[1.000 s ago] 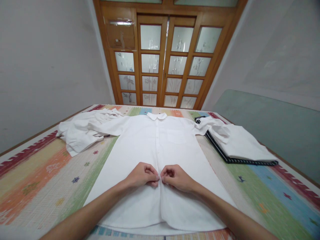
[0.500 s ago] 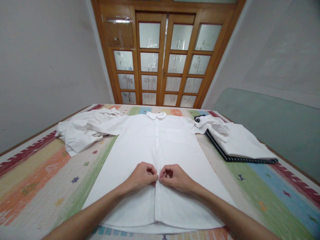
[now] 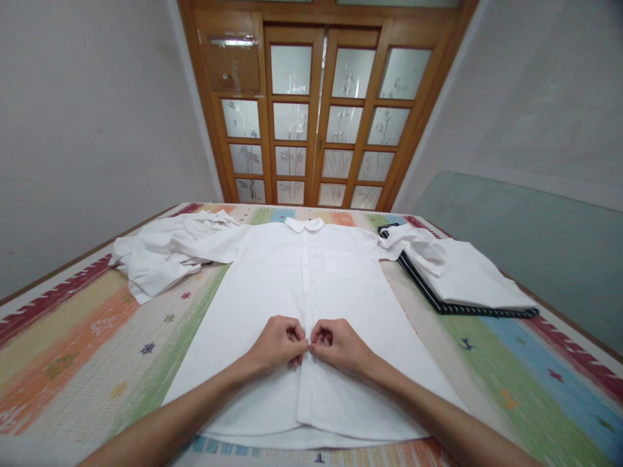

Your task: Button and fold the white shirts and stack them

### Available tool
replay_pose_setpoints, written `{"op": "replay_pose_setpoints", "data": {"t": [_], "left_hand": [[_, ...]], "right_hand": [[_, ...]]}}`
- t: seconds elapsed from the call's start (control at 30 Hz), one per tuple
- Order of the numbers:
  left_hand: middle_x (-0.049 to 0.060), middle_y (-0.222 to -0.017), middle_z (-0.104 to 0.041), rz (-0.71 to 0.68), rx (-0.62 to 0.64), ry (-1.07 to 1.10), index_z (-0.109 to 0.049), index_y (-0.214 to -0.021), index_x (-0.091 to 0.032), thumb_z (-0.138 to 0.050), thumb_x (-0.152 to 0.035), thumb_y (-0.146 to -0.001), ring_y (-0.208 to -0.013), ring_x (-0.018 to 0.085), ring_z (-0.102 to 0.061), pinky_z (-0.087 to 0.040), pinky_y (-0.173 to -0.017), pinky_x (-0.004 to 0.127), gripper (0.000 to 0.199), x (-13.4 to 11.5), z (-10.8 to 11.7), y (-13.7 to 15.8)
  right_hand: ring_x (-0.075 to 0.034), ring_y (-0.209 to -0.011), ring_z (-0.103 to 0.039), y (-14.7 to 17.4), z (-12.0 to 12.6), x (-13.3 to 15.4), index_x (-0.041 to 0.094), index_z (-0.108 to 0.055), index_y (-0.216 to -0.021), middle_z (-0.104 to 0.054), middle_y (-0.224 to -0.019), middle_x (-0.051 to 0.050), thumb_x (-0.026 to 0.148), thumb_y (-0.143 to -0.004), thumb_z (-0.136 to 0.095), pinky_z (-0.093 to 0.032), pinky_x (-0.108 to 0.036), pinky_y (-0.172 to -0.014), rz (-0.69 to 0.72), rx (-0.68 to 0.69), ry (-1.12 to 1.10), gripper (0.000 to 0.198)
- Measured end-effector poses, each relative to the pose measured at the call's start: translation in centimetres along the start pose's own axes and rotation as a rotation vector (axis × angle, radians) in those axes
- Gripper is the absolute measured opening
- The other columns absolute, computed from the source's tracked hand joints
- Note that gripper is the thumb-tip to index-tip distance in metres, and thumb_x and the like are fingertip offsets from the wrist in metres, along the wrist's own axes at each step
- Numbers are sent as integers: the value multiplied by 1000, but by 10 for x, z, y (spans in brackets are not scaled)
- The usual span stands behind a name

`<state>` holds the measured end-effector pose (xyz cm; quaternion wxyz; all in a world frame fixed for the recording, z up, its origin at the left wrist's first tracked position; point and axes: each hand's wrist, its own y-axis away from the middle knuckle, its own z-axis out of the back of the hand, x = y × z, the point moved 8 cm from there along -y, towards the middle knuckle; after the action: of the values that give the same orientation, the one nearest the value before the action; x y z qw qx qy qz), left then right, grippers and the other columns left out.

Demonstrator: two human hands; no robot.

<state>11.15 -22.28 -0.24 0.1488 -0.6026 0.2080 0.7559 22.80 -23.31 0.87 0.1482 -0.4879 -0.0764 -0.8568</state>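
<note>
A white collared shirt (image 3: pixel 263 285) lies spread face up, its collar at the far end and its hem toward me. My left hand (image 3: pixel 280 340) pinches the front placket low down, thumb and forefinger together. From the other side my right hand (image 3: pixel 341 344) pinches the same spot, its fingertips nearly meeting the left ones. A tiny pale bit, perhaps a button, shows between the fingertips. Below the hands the placket edge hangs slightly loose, and the upper front is closed. The fingers hide most of what they grip.
A crumpled white garment (image 3: pixel 156 256) lies at the left, by one sleeve. On the right, a folded white garment (image 3: pixel 472 272) rests on a black striped cloth (image 3: pixel 438 301). Underneath is a colourful patterned cover (image 3: pixel 97 344). Wooden glass-paned doors (image 3: pixel 316 117) stand beyond.
Both hands stay at the same place on the placket, with the fingertips slightly shifted. The placket edge below them has swung a little to the left.
</note>
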Motion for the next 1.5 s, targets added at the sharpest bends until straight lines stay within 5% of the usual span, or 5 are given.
{"op": "replay_pose_setpoints", "data": {"t": [0.33,0.8,0.97,1.17,1.5], "left_hand": [[-5,-60,-62,-81,22,1,-36,-78,-23,-66,-26,-69,-41,11,-57,-39,-34,17,32,-16,2,9],[-8,-50,-55,96,22,31,-43,-82,-21,-62,-25,-68,-32,11,-48,-38,-32,20,24,3,5,3],[-3,-55,-60,-87,-24,-337,-66,-86,-15,-57,-28,-75,-45,10,-51,-37,-46,20,18,-24,13,11],[1,-58,-65,-207,67,-597,-76,-78,-15,-51,-21,-76,-55,12,-53,-35,-55,21,26,-34,7,18],[8,-88,-71,-275,-265,-859,-70,-85,-18,-50,-30,-82,-84,22,-62,-46,-82,33,24,-42,97,7]], "right_hand": [[-9,-54,-45,1,0,4,15,-64,-75,-54,-57,4,27,-77,-64,-35,-20,-52,10,81,-58,13],[-9,-53,-46,1,1,6,16,-63,-72,-55,-56,4,25,-77,-62,-35,-21,-52,-2,88,-71,11],[-11,-60,-52,6,7,16,17,-67,-81,-62,-66,0,27,-83,-61,-39,-23,-58,132,-74,151,13],[-14,-71,-58,13,-11,30,17,-64,-86,-64,-82,-5,24,-91,-48,-40,-25,-64,334,-14,679,18],[-18,-80,-54,9,-10,36,18,-57,-90,-60,-89,-6,32,-89,-53,-41,-29,-68,372,117,818,15]]}}
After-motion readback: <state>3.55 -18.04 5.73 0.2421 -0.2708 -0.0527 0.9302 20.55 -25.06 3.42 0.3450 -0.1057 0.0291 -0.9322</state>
